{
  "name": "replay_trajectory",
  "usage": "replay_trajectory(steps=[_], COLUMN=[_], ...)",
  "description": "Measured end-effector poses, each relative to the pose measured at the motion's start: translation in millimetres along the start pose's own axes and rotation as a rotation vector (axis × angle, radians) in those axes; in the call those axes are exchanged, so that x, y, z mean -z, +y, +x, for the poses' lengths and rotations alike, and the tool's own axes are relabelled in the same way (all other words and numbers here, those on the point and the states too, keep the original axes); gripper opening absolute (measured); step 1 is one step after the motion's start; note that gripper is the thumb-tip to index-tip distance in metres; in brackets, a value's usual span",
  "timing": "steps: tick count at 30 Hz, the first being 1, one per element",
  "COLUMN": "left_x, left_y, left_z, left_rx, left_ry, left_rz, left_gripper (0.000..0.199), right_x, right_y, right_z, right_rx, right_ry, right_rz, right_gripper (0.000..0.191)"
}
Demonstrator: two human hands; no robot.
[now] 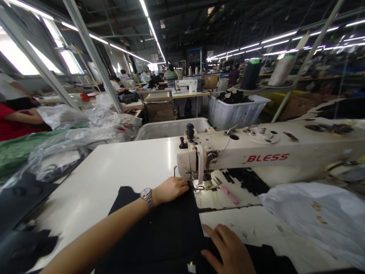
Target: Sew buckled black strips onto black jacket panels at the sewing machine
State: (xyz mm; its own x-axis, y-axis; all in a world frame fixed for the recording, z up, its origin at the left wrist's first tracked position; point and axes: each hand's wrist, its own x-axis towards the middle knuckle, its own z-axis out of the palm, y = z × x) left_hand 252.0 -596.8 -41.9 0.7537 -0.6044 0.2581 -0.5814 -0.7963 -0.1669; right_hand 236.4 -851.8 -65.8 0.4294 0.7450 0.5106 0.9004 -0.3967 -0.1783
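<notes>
- 9 o'clock from mid-view, far edge: person in red (13, 123), partly cut off.
- 9 o'clock, nearer in: clear plastic wrapping (102, 127), heaped, green material beside it.
- 8 o'clock: dark pieces (25, 201), lying at left side of white tabletop (125, 160).
- 6 to 7 o'clock: black fabric (159, 232), flat on tabletop, upper right corner up by the presser foot.
- 6 to 7 o'clock: left hand (171, 189), on the fabric's upper edge, fingers together, bent, tips just beside the presser foot; can't tell if pinching or only pressing. Metal-band watch (147, 198) on wrist.
- 5 to 6 o'clock: presser foot (202, 186), under the head of the sewing machine (228, 148), red "BLESS" lettering, arm running toward 3.
- 5 o'clock: right hand (230, 247), palm down, fingers loosely spread, thumb apart, by the fabric's right edge; more black cloth on its right, can't tell if same piece.
- 4 to 5 o'clock: pink-handled snips (228, 193), on machine bed.
- 2 o'clock: pale bin (236, 112), black scraps inside.
- 4 o'clock: black offcuts (251, 182), then white plastic bag (316, 213).
</notes>
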Motion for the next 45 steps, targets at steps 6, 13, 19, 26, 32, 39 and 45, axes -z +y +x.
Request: replay_trajectory(steps=[6,13,19,26,32,39,45], left_x=[9.9,0.1,-11.4,-6.9,-10.9,-10.1,-12.5], left_y=[-5.0,-2.8,-3.4,-4.4,-7.2,-9.9,-11.5], left_z=[-5.0,-12.6,-10.6,-6.4,-5.3,-4.1,-4.3], left_rx=[-0.095,-0.057,-0.056,-0.079,-0.081,-0.127,-0.100], left_ry=[-0.108,0.042,0.217,0.215,0.231,0.284,0.279], left_rz=[-0.012,-0.040,-0.004,0.078,0.111,0.090,0.084], left_gripper=[0.029,0.028,0.032,0.030,0.029,0.028,0.029], right_x=[-3.5,-1.2,0.7,0.4,0.0,-0.7,1.2], right_y=[-3.5,-2.4,-0.2,1.0,-0.4,-0.8,-3.2], right_z=[-1.4,-2.5,-2.5,-4.2,-4.9,-3.5,2.6], right_rx=[-0.062,-0.061,-0.079,-0.055,-0.053,-0.039,-0.098], right_ry=[0.038,0.029,0.003,-0.017,-0.018,-0.010,-0.033], right_rz=[-0.056,-0.041,0.008,-0.003,-0.016,-0.020,0.031], right_gripper=[0.041,0.040,0.037,0.035,0.036,0.033,0.034])
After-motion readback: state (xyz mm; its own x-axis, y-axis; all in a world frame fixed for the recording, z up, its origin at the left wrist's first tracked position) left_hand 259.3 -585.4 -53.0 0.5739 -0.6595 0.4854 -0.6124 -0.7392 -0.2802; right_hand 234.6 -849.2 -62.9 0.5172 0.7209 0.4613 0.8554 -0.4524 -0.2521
